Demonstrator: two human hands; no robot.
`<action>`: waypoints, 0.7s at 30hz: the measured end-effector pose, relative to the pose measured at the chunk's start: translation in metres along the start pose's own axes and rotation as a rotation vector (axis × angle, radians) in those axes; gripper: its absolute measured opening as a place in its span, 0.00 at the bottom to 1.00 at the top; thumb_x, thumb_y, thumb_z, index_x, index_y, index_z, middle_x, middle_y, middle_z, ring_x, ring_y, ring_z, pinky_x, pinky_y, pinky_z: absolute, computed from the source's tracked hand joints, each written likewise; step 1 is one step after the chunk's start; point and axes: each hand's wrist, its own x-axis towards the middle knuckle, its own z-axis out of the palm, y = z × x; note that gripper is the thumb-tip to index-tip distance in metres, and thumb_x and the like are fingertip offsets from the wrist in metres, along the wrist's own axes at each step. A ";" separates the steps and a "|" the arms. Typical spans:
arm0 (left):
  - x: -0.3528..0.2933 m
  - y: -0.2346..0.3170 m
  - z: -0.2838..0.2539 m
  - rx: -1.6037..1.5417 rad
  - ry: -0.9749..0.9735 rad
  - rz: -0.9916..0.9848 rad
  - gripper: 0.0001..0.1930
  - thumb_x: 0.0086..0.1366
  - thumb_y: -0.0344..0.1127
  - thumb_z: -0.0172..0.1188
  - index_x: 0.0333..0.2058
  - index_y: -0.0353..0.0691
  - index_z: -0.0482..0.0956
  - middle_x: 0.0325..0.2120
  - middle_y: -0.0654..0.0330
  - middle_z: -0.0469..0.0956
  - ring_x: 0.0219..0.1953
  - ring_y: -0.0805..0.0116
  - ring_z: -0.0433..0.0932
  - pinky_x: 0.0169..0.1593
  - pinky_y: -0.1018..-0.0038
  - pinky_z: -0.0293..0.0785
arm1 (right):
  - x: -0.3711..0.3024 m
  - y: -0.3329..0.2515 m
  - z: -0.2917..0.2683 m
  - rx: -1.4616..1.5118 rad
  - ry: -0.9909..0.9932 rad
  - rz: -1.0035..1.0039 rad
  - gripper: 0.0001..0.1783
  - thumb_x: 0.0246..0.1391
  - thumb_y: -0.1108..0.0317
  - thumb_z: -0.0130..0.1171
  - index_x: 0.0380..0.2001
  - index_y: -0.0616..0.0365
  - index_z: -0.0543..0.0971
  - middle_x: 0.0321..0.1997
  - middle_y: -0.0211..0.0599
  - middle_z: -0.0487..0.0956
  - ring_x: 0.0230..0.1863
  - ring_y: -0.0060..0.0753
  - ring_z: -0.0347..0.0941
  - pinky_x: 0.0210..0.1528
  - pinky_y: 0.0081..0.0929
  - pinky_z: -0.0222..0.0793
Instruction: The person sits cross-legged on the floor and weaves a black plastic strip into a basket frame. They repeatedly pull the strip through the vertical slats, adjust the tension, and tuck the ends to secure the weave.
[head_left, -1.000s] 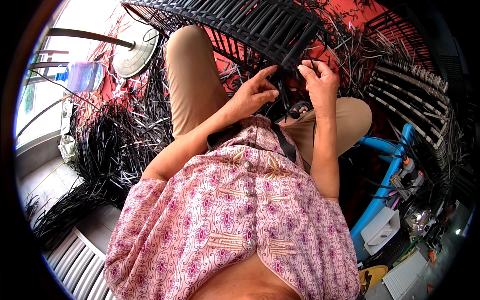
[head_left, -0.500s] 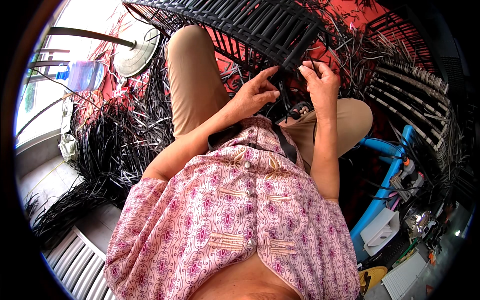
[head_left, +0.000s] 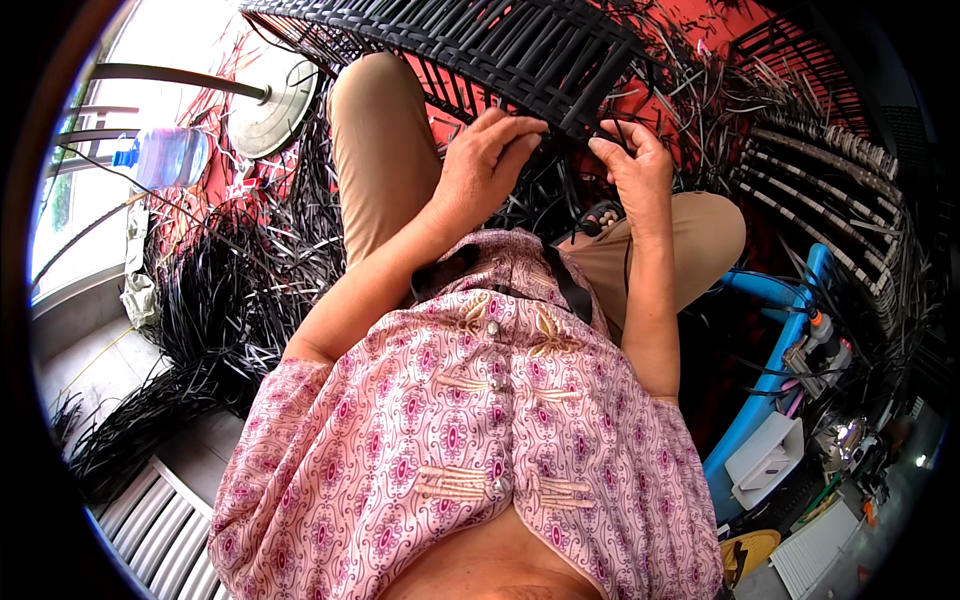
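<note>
A black woven panel (head_left: 470,50), made of flat plastic-looking strips, slants across the top in front of my knees. My left hand (head_left: 485,160) is at its lower edge, fingers bent and thumb close to them; what lies between them is hidden. Beyond the panel's near right corner, my right hand (head_left: 645,170) is raised with thumb and forefinger pinching a thin black strip (head_left: 622,136). More dark strips hang below the corner, between the two hands.
A heap of loose black strips (head_left: 225,280) lies on the left, by a round stand base (head_left: 275,110) and a clear bottle (head_left: 175,157). To the right are a strip-wrapped frame (head_left: 820,200), a blue plastic piece (head_left: 765,390) and a white box (head_left: 765,460). Scraps litter the red floor.
My left hand has drawn back a little to the left and up against the panel's edge, its pointing forefinger now bent. The right hand has barely shifted, still pinching the strip.
</note>
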 end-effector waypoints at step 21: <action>0.043 -0.007 0.004 0.230 -0.197 0.115 0.13 0.61 0.35 0.60 0.45 0.44 0.82 0.31 0.57 0.71 0.35 0.56 0.77 0.39 0.65 0.73 | 0.006 0.002 0.006 0.407 0.047 0.107 0.16 0.45 0.82 0.64 0.39 0.61 0.76 0.28 0.25 0.77 0.19 0.10 0.67 0.19 0.09 0.59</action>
